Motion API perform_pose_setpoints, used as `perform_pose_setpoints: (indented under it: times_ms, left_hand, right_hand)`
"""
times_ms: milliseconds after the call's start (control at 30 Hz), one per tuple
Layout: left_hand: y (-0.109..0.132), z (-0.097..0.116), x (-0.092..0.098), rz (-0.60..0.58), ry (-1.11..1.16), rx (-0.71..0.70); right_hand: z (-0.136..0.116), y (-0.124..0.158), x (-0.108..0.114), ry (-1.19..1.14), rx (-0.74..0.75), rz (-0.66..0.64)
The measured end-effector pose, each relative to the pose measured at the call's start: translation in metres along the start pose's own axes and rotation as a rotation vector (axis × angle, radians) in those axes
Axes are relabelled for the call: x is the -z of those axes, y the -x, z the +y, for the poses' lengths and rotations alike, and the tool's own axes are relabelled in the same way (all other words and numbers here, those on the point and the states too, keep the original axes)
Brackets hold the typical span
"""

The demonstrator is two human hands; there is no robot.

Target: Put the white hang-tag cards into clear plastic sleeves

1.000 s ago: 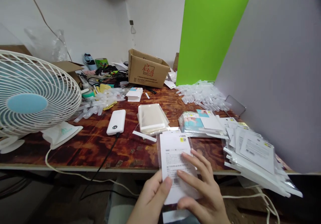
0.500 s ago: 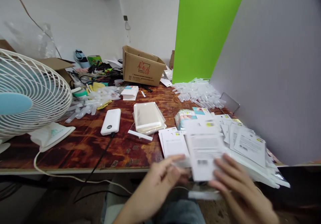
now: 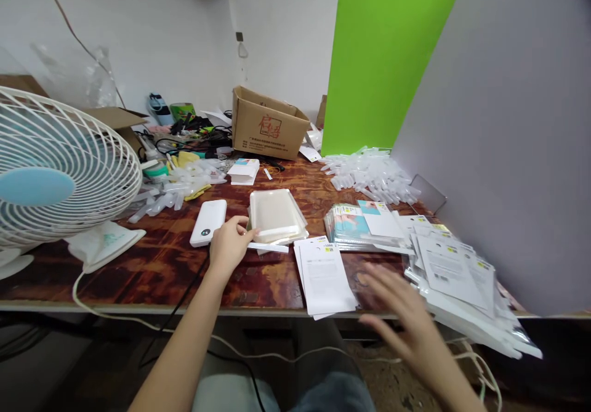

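Observation:
My left hand (image 3: 229, 243) reaches over the wooden table (image 3: 175, 264) and its fingertips touch the near left corner of a stack of clear plastic bags (image 3: 276, 215); the fingers are curled at the stack's edge. My right hand (image 3: 406, 313) hovers open and blurred near the table's front edge, between a small pile of white printed cards (image 3: 324, 273) and a big heap of bagged cards (image 3: 462, 276) on the right. It holds nothing. A white power bank (image 3: 209, 222) lies just left of my left hand.
A white desk fan (image 3: 55, 172) stands at the left. A cardboard box (image 3: 268, 124) sits at the back, clear plastic tubes (image 3: 373, 175) beside a green board (image 3: 388, 55). A grey panel (image 3: 512, 129) leans at the right. A stack of colourful cards (image 3: 355, 224) lies mid-table.
Both hands held a bagged card near the front edge. The right hand carried it to the heap on the right and let go; the left hand moved up to the clear bag stack.

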State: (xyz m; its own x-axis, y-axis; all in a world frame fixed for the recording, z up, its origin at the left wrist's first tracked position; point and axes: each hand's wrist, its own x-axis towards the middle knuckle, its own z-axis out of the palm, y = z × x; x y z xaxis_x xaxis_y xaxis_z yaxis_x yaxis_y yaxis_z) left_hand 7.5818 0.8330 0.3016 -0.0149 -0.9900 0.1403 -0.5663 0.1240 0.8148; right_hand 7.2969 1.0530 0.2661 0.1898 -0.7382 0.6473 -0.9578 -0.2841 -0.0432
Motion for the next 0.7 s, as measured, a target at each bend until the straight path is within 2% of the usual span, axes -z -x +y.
perform_pose_setpoints:
  times_ms: [67, 133, 300, 467, 600, 700]
  left_hand:
    - [0.001, -0.001, 0.000, -0.022, 0.116, 0.028]
    - [0.003, -0.002, 0.001, -0.057, 0.237, 0.069]
    - [0.016, 0.003, 0.008, -0.119, 0.464, 0.171]
    - [0.047, 0.021, 0.019, -0.285, 0.689, 0.249]
    - [0.082, 0.044, 0.022, -0.355, 0.989, 0.336]
    - [0.101, 0.059, 0.022, -0.370, 1.113, 0.367]
  right_hand:
    - [-0.030, -0.010, -0.019, 0.019, 0.076, -0.093]
    - [-0.047, -0.012, -0.034, 0.032, 0.093, -0.052]
    - [-0.050, -0.005, -0.046, -0.026, 0.146, 0.066]
    - [-0.049, -0.004, -0.039, -0.080, 0.194, 0.192]
    - [-0.050, 0.015, -0.017, -0.181, 0.010, 0.323]
    - [-0.055, 0.033, 0.006, -0.211, -0.089, 0.281]
